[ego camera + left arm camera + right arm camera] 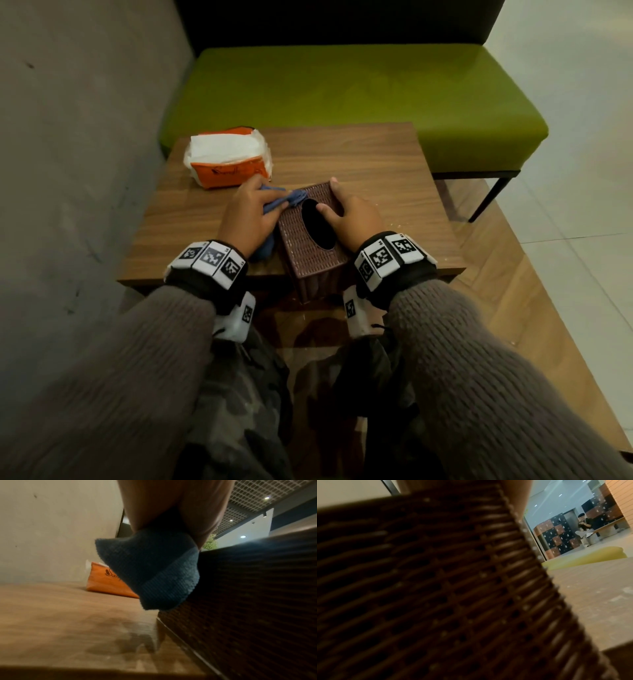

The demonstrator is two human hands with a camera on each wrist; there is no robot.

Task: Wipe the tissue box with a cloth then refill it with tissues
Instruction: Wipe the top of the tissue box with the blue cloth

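Note:
A brown woven tissue box (310, 255) with a dark oval slot stands near the front edge of the wooden table (376, 161). My left hand (251, 214) grips a bunched blue cloth (274, 202) against the box's left side and far top edge. In the left wrist view the blue cloth (150, 569) hangs below my fingers beside the box wall (248, 595). My right hand (346, 214) holds the box's right side, thumb at the slot's rim. The woven side (428, 588) fills the right wrist view. An orange pack of white tissues (227, 161) lies at the table's far left.
A green bench (342, 92) stands behind the table, a grey wall (68, 154) to the left. Pale crumbs dot the table's right edge (400, 226). In the right wrist view a person (585, 528) sits far off by lockers.

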